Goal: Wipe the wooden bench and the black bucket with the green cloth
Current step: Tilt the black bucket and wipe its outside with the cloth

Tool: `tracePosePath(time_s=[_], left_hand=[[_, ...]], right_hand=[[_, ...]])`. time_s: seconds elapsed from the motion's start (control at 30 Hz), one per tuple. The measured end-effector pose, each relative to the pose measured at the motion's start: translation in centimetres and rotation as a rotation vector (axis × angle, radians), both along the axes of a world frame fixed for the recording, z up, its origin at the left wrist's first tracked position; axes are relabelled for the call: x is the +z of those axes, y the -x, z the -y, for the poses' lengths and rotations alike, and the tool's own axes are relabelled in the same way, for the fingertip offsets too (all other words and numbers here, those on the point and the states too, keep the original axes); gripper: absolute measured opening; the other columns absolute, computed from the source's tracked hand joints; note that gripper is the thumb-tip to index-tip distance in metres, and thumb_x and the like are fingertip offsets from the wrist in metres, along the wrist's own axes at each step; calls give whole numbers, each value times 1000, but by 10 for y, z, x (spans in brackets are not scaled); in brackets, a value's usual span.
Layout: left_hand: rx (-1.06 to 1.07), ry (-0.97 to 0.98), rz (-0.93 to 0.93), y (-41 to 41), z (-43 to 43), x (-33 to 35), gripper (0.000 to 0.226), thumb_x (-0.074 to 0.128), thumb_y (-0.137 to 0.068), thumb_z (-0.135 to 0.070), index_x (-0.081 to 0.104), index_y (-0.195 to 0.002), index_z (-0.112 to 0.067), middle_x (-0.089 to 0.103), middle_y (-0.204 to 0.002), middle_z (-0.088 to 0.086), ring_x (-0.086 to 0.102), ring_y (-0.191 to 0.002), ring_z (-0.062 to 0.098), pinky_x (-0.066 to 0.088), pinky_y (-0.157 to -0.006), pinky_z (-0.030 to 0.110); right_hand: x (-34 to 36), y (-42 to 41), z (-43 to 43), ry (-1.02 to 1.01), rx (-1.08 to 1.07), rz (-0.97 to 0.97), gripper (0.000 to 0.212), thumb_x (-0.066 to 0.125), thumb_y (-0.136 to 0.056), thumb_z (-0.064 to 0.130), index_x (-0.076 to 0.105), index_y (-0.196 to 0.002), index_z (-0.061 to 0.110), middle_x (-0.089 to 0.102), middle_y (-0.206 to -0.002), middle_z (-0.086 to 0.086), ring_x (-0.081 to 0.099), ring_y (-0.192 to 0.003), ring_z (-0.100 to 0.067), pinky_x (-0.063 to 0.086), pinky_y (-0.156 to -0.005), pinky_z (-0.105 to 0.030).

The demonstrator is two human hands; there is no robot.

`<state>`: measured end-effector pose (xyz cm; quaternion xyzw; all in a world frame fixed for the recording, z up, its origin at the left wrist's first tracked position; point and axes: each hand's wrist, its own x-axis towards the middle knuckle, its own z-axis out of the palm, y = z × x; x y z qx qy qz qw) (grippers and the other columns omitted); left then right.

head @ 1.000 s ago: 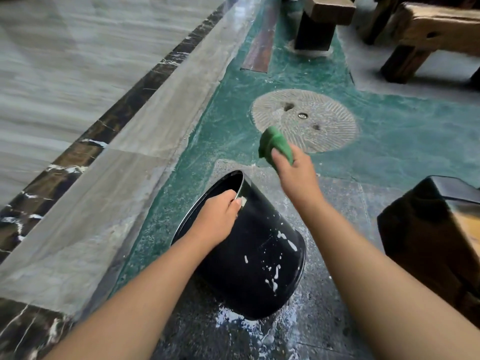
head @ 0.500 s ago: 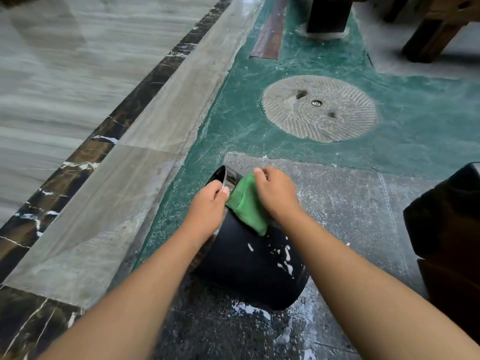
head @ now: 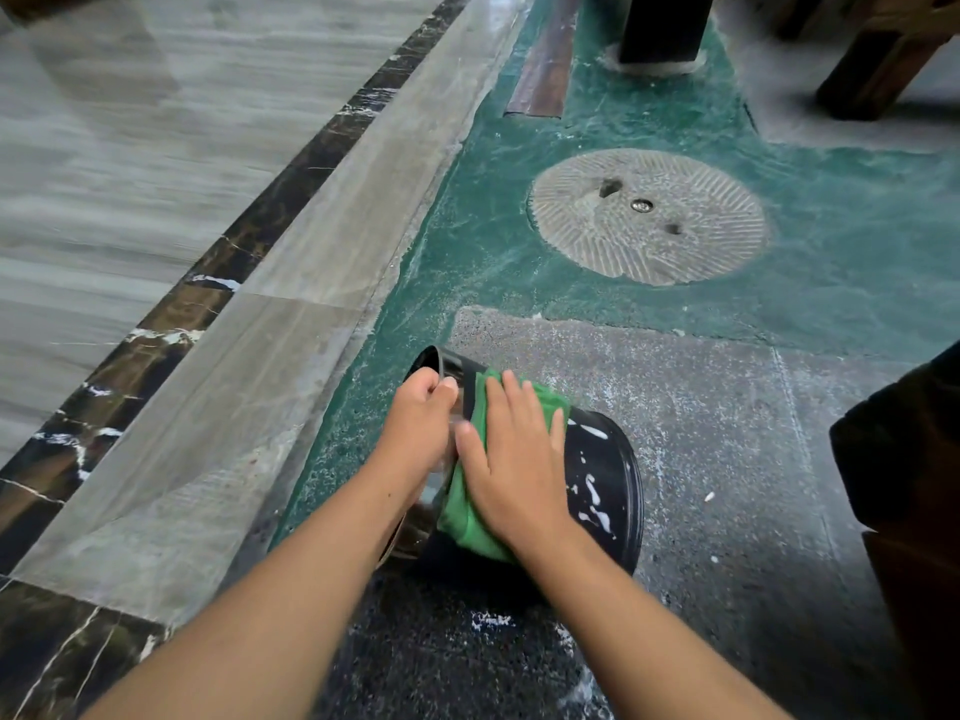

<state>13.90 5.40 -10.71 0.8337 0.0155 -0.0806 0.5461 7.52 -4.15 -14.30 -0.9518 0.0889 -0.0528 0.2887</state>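
The black bucket lies tipped on the grey stone floor, its mouth pointing away to the upper left, with white splashes on its side. My left hand grips the bucket's rim. My right hand lies flat with spread fingers on the green cloth, pressing it onto the bucket's upper side. The cloth drapes over the wall between my two hands. A dark wooden bench end shows at the right edge.
A round grooved millstone is set in the green floor ahead. Dark wooden legs and another bench leg stand at the top. Polished marble with a dark strip runs along the left. White spatter lies under the bucket.
My right hand came down from holding the bunched cloth in the air onto the bucket and now lies flat on it. The bucket has tipped further over. My left hand stays on the rim.
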Motion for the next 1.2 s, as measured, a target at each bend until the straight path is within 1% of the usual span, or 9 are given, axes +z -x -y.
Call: tracePosePath(time_s=[0.1,0.27,0.37,0.43,0.67,0.77,0.93,1.07,1.2], left_hand=[[-29,-78,16,-4,-8,0,37,45,-98,-17,30,-65,-19,29,-59,-4,24,-52,12,21,-49,29],[-30,-175,-6,-4,-14,-3,34,43,-98,-23,29,-67,-18,29,-60,-3,26,-51,14,20,-50,32],[-15,-175,-11,-5,-6,-2,34,41,-100,-23,28,-68,-19,29,-61,-3,26,-52,14,20,-51,33],[-35,-211,2,-6,-3,0,33,41,-100,-22,31,-69,-18,32,-61,-3,29,-52,15,21,-49,33],[-89,-379,135,-6,0,0,34,40,-101,-24,34,-68,-16,40,-63,0,35,-55,20,25,-50,36],[-100,-405,149,-7,-8,-2,36,40,-101,-24,32,-67,-18,39,-63,1,35,-58,23,26,-55,38],[-74,-333,129,-7,-21,-12,38,42,-100,-22,27,-65,-19,35,-61,-2,31,-54,17,21,-51,37],[-86,-285,123,-2,-29,-14,35,42,-99,-23,28,-67,-20,33,-63,-5,29,-55,13,24,-53,35],[-153,-293,168,4,-21,-12,33,44,-98,-25,31,-67,-19,34,-62,-7,29,-51,7,26,-51,30]], right_hand=[[-18,40,-17,123,66,80,74,28,-95,54,14,-158,16,4,-168,-4,-5,-154,-22,4,-122,-56],[-43,83,-28,233,41,125,66,32,-100,48,20,-157,16,13,-167,-10,8,-154,-31,14,-117,-60],[-42,85,-30,191,-100,75,63,24,-101,51,13,-158,28,4,-168,-11,0,-154,-32,6,-118,-55],[-42,85,-29,142,-84,65,63,25,-100,53,11,-158,31,0,-168,-10,-4,-154,-31,5,-119,-54],[-31,32,4,72,-12,133,66,32,-94,61,19,-155,39,11,-167,-6,2,-154,-24,4,-124,-48],[-25,-8,23,10,-19,22,67,28,-91,66,29,-153,38,23,-164,-8,16,-152,-26,8,-124,-47],[-32,-73,68,-95,91,-206,63,31,-92,63,49,-143,31,53,-148,-7,46,-136,-28,35,-113,-43],[-44,-100,98,-168,154,-405,54,33,-94,60,61,-131,31,58,-143,-7,52,-129,-30,36,-106,-42],[-61,-102,135,-306,57,-567,46,42,-93,58,68,-116,28,60,-137,-11,56,-119,-30,38,-99,-40]])
